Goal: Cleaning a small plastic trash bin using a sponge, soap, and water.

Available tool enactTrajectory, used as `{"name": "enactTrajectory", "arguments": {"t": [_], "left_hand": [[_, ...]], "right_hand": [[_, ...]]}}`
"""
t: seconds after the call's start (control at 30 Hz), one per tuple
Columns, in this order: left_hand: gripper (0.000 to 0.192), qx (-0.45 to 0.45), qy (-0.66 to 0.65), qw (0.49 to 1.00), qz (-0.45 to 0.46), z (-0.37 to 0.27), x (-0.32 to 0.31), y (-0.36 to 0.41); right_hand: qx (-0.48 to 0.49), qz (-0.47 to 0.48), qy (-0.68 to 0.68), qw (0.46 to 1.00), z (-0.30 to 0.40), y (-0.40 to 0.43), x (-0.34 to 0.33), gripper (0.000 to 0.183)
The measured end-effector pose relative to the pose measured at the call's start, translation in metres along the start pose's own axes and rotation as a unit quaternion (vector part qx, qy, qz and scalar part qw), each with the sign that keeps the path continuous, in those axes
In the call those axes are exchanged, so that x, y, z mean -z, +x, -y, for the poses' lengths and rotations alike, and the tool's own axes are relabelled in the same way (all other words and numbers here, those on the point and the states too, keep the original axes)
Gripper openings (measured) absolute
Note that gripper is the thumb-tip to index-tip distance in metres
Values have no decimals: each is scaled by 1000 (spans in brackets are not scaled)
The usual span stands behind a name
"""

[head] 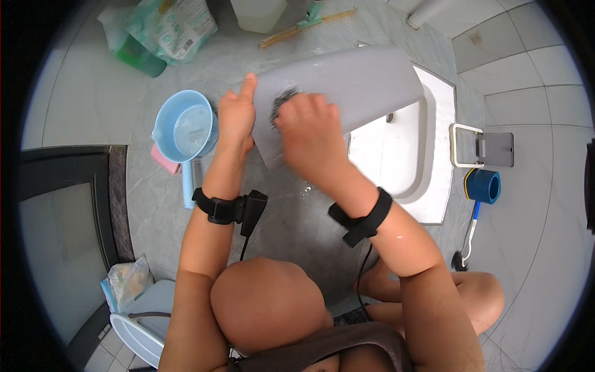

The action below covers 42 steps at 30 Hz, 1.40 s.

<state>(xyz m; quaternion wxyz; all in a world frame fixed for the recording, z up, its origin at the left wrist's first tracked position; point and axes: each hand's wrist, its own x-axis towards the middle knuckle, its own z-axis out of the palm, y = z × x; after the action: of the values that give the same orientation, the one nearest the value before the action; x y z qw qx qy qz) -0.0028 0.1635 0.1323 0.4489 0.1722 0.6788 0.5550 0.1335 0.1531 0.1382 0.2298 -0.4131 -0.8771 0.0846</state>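
A smooth grey plastic panel, perhaps the side of a bin (372,79), is tilted before me above the floor and partly over the white squat toilet (439,186). My left hand (236,111) grips its left edge, thumb pointing up along the surface. In my right hand (311,135), blurred by motion, is a dark steel-wool scourer (281,104) pressed against the panel's left part. Whitish suds and wet streaks surround the scourer. The panel's underside is hidden from me. Black straps with cables circle both wrists.
Left of my left hand stands a light blue dipper (160,114) holding some liquid, beside a pink block (163,160). A green bottle (142,58), a pouch (176,35), a jug (260,16) and a wooden stick (325,18) lie beyond. At right is a long-handled brush (473,228).
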Motion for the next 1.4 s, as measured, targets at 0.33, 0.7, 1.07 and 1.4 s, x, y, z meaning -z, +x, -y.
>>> {"name": "enactTrajectory", "arguments": {"t": [0.33, 0.7, 1.07, 1.4], "left_hand": [[41, 2, -9, 1000, 27, -3, -14, -5], [46, -8, -14, 999, 42, -4, -17, -1], [34, -5, -27, 999, 41, 2, -9, 3], [36, -10, -15, 1000, 10, 8, -25, -8]], "right_hand": [[-70, -143, -61, 985, -74, -5, 3, 10], [-222, -235, -163, 932, -165, 6, 47, 13], [-189, -82, -139, 969, -143, 38, 36, 15], [1, -32, 1, 999, -35, 62, -12, 21]]}}
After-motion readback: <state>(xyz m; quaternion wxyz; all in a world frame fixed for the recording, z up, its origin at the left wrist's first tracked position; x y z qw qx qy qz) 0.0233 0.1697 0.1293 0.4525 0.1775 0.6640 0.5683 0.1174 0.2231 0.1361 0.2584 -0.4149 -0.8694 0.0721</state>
